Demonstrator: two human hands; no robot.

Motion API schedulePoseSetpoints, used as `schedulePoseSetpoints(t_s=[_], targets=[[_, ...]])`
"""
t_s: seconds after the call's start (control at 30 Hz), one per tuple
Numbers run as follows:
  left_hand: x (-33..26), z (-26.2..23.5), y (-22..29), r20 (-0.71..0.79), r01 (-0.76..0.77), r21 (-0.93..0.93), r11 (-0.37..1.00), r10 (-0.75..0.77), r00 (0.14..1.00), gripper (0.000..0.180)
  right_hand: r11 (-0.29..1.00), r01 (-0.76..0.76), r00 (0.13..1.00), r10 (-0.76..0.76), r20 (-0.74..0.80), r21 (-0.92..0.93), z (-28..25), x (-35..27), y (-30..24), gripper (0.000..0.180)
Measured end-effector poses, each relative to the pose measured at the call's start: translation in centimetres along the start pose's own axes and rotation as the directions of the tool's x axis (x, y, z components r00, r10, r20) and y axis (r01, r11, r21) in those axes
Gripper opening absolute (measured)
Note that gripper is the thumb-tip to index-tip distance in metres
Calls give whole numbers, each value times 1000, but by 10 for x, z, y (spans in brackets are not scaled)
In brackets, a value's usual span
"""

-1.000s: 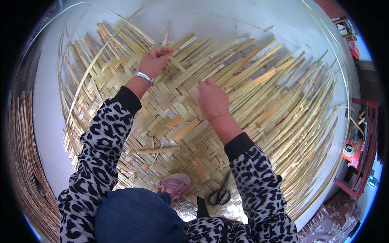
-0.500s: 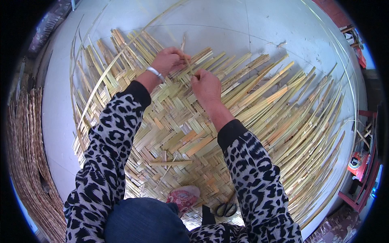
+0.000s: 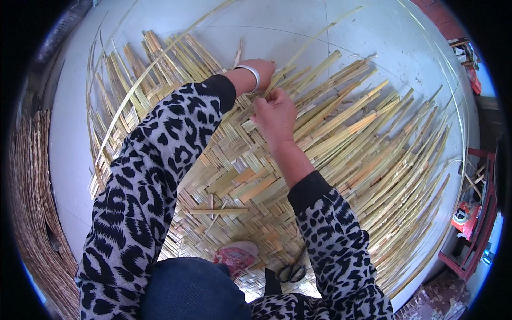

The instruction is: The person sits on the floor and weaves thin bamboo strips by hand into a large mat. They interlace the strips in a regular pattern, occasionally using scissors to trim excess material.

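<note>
While your right hand (image 3: pixel 277 113) is seemingly pinching a flat, pale-green plant strip (image 3: pixel 301 52), left hand's (image 3: pixel 263 68) grip unclear, overbending may be risking cracks.

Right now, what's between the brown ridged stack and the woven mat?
Pale floor separates the brown stack from the woven mat in the head view.

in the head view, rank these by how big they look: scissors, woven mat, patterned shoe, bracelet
Largest to smallest:
1. woven mat
2. patterned shoe
3. scissors and bracelet, unranked: they look close, and the sleeve may hide part of the scissors.
</note>
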State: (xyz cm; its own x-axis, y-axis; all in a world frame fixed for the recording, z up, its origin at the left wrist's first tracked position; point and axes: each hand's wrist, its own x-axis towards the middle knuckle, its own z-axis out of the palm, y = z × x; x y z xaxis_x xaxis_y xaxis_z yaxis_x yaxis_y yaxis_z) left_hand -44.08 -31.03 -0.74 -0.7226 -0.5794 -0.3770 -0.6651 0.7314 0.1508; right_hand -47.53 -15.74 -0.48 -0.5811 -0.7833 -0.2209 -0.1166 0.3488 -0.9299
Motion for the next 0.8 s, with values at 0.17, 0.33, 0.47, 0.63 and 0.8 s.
schedulePoseSetpoints(t_s=[0.17, 0.33, 0.47, 0.63, 0.8], targets=[[5, -10, -18, 22, -53, -217, 975, 59, 998, 37, 975, -105, 994, 106, 6, 196, 0, -3, -8, 15], [-17, -15, -32, 105, -61, -498, 865, 129, 986, 38, 950, -198, 978, 175, 110, 243, -1, 4, -8, 12], [-13, -17, -37, 188, -46, -434, 900, 140, 972, 32, 965, -167, 984, 151, 91, 203, 1, 5, -6, 12], [-4, -6, -44, 193, -17, -436, 900, 111, 975, 29, 957, -148, 987, 127, 101, 249, 2, 5, -2, 11], [-3, -1, -53, 229, 110, -568, 816, 28, 973, 27, 944, -117, 990, 85, 115, 310, 2, 4, 2, 12]])
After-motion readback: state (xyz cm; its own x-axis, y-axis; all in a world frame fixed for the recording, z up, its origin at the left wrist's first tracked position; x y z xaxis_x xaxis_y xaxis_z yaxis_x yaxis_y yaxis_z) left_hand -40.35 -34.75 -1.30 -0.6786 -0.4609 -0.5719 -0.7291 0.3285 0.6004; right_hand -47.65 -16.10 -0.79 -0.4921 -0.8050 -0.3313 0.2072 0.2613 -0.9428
